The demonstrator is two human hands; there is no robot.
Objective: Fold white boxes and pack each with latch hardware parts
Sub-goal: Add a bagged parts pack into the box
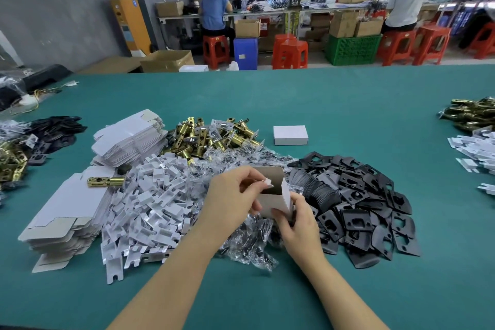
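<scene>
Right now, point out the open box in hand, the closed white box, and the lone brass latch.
open box [277, 199], head view, front wall.
closed white box [290, 133], head view, top face.
brass latch [105, 181], head view, mid-body.

The surface wears matt teal cloth; white box is matt card; latch bolts are glossy brass-coloured metal; plates matt black; bags shiny clear plastic
</scene>
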